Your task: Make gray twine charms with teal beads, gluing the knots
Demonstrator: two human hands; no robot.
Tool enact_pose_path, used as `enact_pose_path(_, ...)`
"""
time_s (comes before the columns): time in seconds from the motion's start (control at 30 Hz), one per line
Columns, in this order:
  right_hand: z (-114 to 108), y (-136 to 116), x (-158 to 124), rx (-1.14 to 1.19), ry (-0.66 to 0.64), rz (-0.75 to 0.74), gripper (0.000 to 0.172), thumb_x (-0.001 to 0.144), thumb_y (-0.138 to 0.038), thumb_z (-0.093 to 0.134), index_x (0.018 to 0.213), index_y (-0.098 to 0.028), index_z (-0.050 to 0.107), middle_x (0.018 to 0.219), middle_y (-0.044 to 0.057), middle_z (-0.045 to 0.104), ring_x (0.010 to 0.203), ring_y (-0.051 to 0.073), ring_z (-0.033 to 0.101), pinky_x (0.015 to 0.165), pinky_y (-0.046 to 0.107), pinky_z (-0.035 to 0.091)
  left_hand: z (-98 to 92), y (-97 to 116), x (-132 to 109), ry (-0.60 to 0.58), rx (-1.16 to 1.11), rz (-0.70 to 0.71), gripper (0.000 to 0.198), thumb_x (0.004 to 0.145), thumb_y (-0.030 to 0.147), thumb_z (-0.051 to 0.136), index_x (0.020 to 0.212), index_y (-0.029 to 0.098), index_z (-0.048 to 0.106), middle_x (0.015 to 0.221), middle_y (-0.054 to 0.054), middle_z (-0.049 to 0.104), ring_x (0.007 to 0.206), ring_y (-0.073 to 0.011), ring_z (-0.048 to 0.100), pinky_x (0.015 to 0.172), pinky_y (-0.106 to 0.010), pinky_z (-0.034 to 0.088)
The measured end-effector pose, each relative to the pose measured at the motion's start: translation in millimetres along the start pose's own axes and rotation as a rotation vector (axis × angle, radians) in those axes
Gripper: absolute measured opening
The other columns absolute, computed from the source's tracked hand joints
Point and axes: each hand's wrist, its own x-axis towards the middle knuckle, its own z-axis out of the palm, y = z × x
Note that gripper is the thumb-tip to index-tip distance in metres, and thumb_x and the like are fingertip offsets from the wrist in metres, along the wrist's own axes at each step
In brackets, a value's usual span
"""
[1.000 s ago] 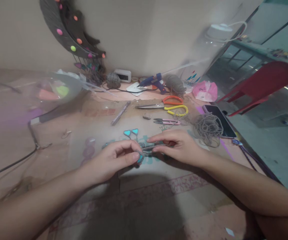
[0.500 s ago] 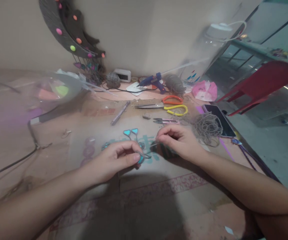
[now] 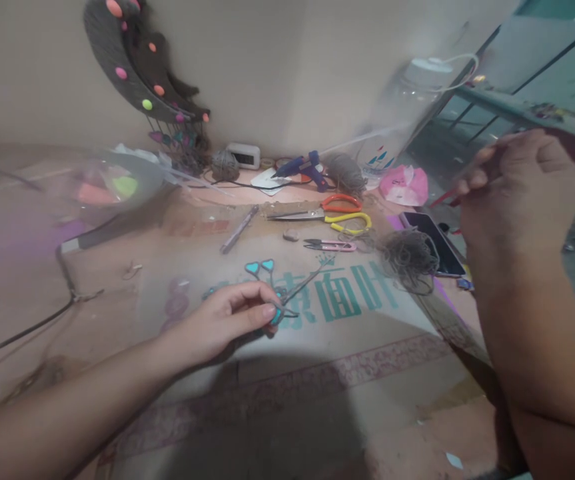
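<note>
My left hand (image 3: 247,310) is closed in a pinch on a small turquoise heart charm (image 3: 277,312) edged with grey yarn. A loop of grey yarn sticks out past the fingertips. From the charm a grey strand (image 3: 307,279) slants up to the right; where it ends is hard to make out. Just beyond the hand lie two more turquoise hearts (image 3: 260,267) with grey edging. My right hand (image 3: 522,177) is raised at the far right, its back toward me, above the table's right edge. Its fingers are curled, and anything between them is hidden.
Beyond my left hand lie pink snips (image 3: 331,245), scissors (image 3: 324,217) with orange and yellow handles and a pen (image 3: 240,229). Farther back is a blue glue gun (image 3: 302,167). Grey yarn (image 3: 410,257) lies by a phone (image 3: 434,243). A clear bottle (image 3: 397,113) stands behind.
My right hand has moved from beside the left hand up and to the right. The left hand stays in place with the heart charm. The grey strand now shows longer.
</note>
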Motion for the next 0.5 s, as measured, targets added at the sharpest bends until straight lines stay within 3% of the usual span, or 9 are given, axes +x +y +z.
enact_pose_path(0.1, 16.1, -17.5, -21.9, -0.047, -0.090, -0.005, 0.024, 0.090, -0.042, 0.071, 0.075, -0.030, 0.057, 0.091, -0.001, 0.067, 0.063, 0.017, 0.055, 0.060, 0.034, 0.049, -1.2, -3.0, -0.3, 0.012, -0.038, -0.017, 0.048, 0.079, 0.063, 0.074, 0.076, 0.015, 0.066, 0.074, -0.003, 0.064, 0.074, -0.0164, 0.060, 0.073, -0.028, 0.048)
enact_pose_path(0.23, 38.7, -42.4, -59.7, 0.002, -0.625, 0.045, 0.021, 0.097, -0.033, 0.064, 0.080, -0.024, 0.056, 0.068, -0.002, 0.065, 0.058, 0.013, 0.058, 0.055, 0.027, 0.046, -1.4, -4.1, -0.7, 0.004, -0.100, -0.035, 0.045, 0.078, 0.058, 0.077, 0.077, 0.015, 0.067, 0.074, -0.002, 0.064, 0.073, -0.0147, 0.060, 0.073, -0.027, 0.048)
enact_pose_path(0.37, 36.0, -55.6, -66.4, 0.012, -1.108, -0.099, 0.041, 0.106, -0.039, 0.045, 0.071, -0.021, 0.055, 0.060, -0.003, 0.054, 0.054, 0.009, 0.050, 0.055, 0.024, 0.041, -1.0, -3.3, -0.5, 0.004, -0.124, -0.046, 0.045, 0.077, 0.058, 0.079, 0.077, 0.015, 0.067, 0.073, -0.002, 0.064, 0.074, -0.0141, 0.060, 0.074, -0.026, 0.048)
enact_pose_path(0.43, 31.0, -59.1, -59.4, 0.041, -1.408, -0.177, 0.037, 0.103, -0.036, 0.052, 0.072, -0.020, 0.063, 0.067, -0.001, 0.061, 0.062, 0.010, 0.058, 0.061, 0.023, 0.046, -0.4, -2.9, -0.5, 0.005, -0.122, -0.050, 0.046, 0.077, 0.059, 0.079, 0.076, 0.015, 0.067, 0.073, -0.002, 0.064, 0.073, -0.0139, 0.060, 0.073, -0.026, 0.048)
enact_pose_path(0.5, 29.2, -60.6, -54.5, -0.049, -1.542, -0.218, 0.016, 0.099, -0.026, 0.060, 0.094, -0.022, 0.075, 0.094, 0.005, 0.073, 0.086, 0.014, 0.069, 0.077, 0.025, 0.053, 0.6, -2.3, -0.5, 0.008, -0.119, -0.052, 0.046, 0.076, 0.059, 0.079, 0.075, 0.015, 0.067, 0.073, -0.002, 0.065, 0.073, -0.0139, 0.060, 0.073, -0.026, 0.048)
